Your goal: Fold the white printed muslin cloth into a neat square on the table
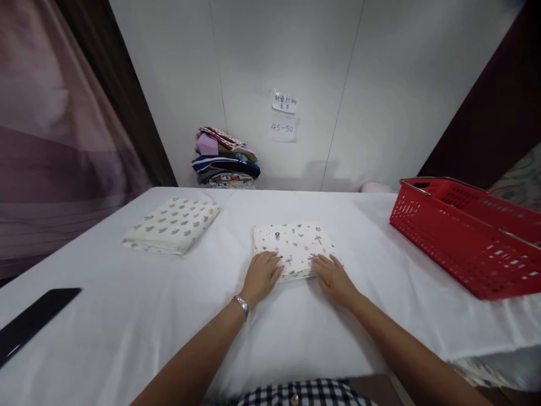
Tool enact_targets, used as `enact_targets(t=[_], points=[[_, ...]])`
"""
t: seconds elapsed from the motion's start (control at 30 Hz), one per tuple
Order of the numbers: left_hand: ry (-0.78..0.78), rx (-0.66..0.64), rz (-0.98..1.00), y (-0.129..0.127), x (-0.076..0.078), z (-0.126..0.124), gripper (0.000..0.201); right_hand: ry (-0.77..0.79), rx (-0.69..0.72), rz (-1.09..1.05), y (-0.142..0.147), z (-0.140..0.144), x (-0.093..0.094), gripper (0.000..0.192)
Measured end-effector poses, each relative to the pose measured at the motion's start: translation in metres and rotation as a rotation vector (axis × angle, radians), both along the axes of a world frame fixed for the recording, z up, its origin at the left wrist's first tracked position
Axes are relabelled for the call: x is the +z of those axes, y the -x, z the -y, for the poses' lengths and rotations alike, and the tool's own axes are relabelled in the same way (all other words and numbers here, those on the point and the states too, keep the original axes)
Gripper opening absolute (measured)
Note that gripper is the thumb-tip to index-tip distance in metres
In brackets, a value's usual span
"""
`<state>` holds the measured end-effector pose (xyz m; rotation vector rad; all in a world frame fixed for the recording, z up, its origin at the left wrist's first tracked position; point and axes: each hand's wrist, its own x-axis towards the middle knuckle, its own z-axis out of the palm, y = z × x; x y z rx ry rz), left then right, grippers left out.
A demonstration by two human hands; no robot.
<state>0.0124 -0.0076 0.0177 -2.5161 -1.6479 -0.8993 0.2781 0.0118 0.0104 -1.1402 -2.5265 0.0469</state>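
In front of me on the white-covered table (pixel 194 316) lies a folded white cloth (pixel 296 239) printed with small dark plants and figures. My left hand (pixel 262 274) rests on its near left corner, fingers stretched out over the edge. On the near right corner lies my right hand (pixel 333 277), its fingers also extended and flat. Neither hand grips the cloth; both touch it from above. Farther left sits a second folded white cloth (pixel 175 223) with a grey leaf-like print, apart from both hands.
A red plastic basket (pixel 460 237) with metal handles stands at the right. Several folded fabrics form a pile (pixel 226 160) behind the table's far edge. At the near left lies a flat black object (pixel 38 318). Paper notes (pixel 283 115) hang on the wall.
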Motion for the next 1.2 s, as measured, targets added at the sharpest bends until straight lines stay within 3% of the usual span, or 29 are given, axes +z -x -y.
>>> enact_targets(t=[0.23, 0.43, 0.8, 1.03, 1.2], points=[[0.031, -0.034, -0.196, 0.009, -0.021, 0.014, 0.043, -0.064, 0.017, 0.006, 0.003, 0.009, -0.024, 0.051], [0.037, -0.053, -0.21, 0.019, -0.028, 0.031, 0.047, -0.056, 0.012, 0.017, -0.003, 0.011, -0.022, 0.051], [0.049, -0.043, -0.237, 0.018, -0.025, 0.047, 0.049, 0.0, 0.122, -0.003, 0.051, 0.022, -0.007, 0.049], [0.046, -0.071, -0.149, 0.021, -0.018, 0.055, 0.038, -0.003, 0.185, 0.005, 0.049, 0.028, -0.008, 0.051], [0.036, -0.073, -0.05, 0.014, -0.01, 0.054, 0.03, 0.024, 0.2, -0.003, 0.068, 0.027, -0.004, 0.052]])
